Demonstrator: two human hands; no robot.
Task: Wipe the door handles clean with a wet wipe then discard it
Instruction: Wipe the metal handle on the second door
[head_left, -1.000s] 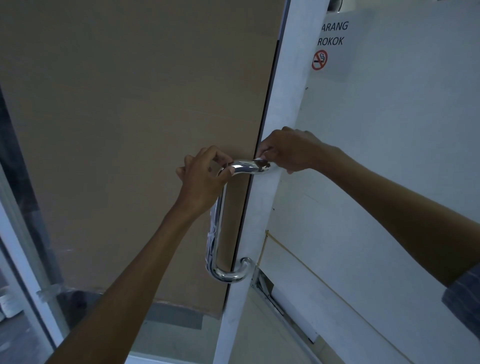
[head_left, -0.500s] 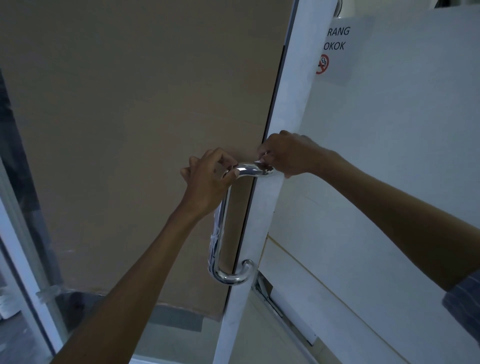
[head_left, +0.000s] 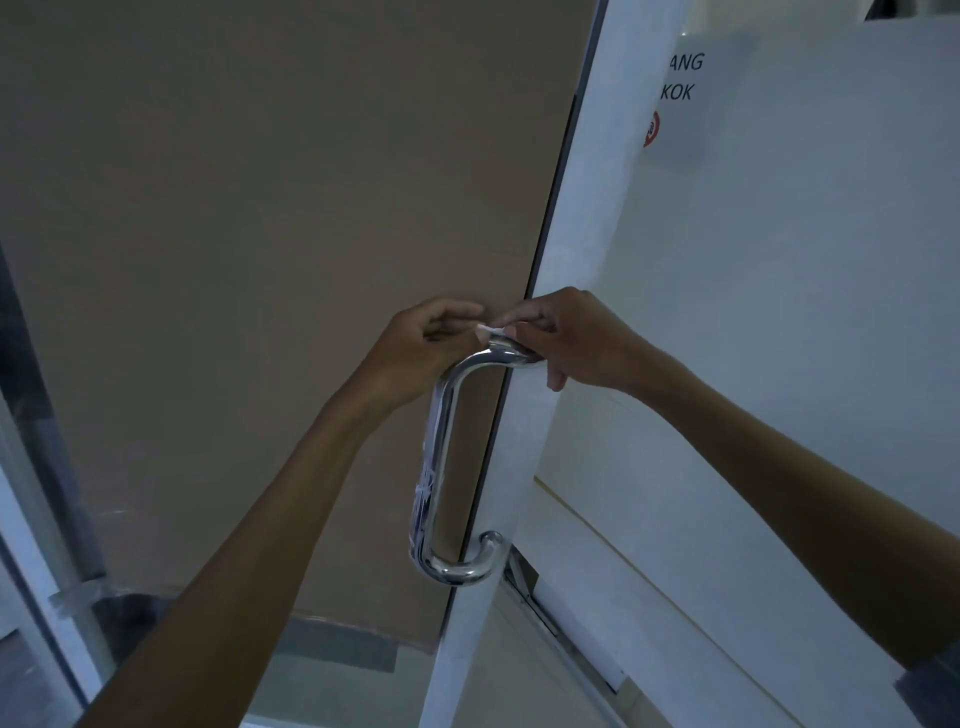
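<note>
The handle (head_left: 441, 457) stands upright on the door frame (head_left: 566, 291), its bar just left of the frame and its two ends bending right into it. My left hand (head_left: 421, 353) is at the handle's upper bend, on its left. My right hand (head_left: 566, 343) is on the handle's top end, where it meets the frame, to the right of my left hand. The wipe (head_left: 493, 330) sits between my two hands, above the handle's top end, pinched by both. The panel (head_left: 260, 260) lies left of the handle and behind it. The sign (head_left: 685, 98) hangs well above the handle, right of the frame.
</note>
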